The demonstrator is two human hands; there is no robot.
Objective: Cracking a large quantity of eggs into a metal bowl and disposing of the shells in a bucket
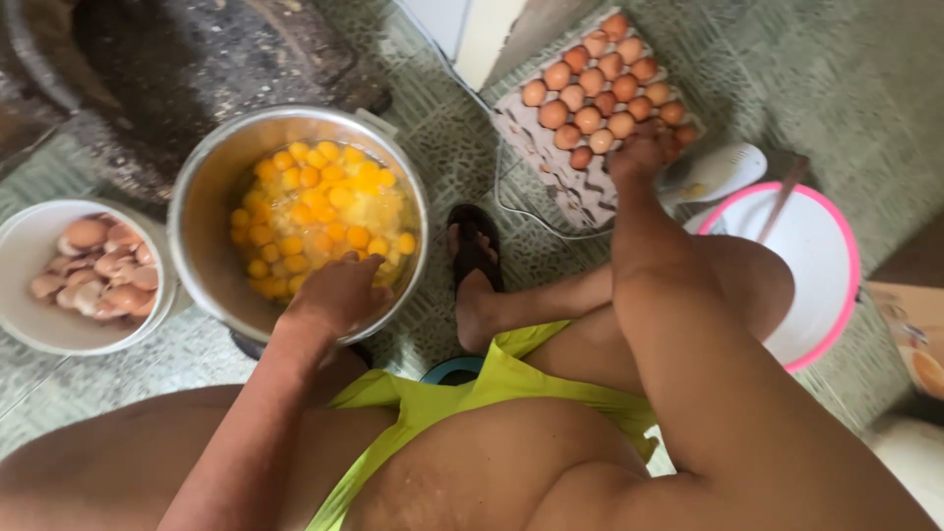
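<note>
A: While the left hand [339,290] is rested half-curled and empty on the near rim of the steel pot [211,187], what is done by the right hand [639,155]?

B: It is closed over a brown egg [665,146] on the egg tray [551,162], far right. Pot and tray are kept within reach on either side.

A: Counts?

B: Roughly twenty eggs are counted on one tray. Yolks [320,216] in the pot exceed thirty. One white bowl of eggshells [98,265] is noted at left, and one pink-rimmed bowl [831,305] at right.

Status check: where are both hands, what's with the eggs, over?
Left hand on metal pot rim, over yolks. Right hand reaching into egg tray. Nothing blocking.
</note>
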